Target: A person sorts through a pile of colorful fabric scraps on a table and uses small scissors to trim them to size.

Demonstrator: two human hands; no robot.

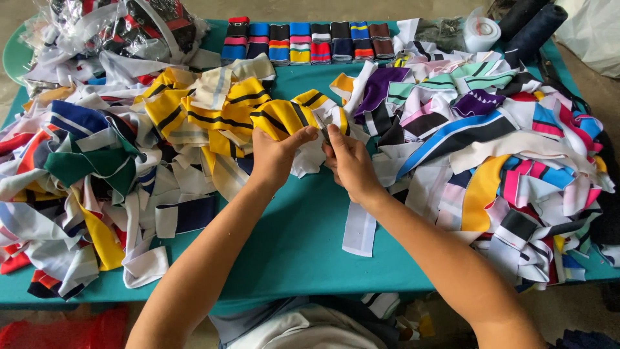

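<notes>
Two hands (310, 161); two dark rolls (533, 26); one white tape roll (482, 32)

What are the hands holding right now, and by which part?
Both the left hand and right hand pinch one yellow-and-black striped fabric strip at its white near edge.

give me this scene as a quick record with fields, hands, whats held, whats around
left hand: grips a yellow and black striped strip
right hand: pinches a white strip beside the left hand
surface: teal table
left pile: mixed coloured fabric strips
right pile: more strips, blue, pink, white
back edge: row of folded striped bands, white tape roll, two dark rolls
</notes>
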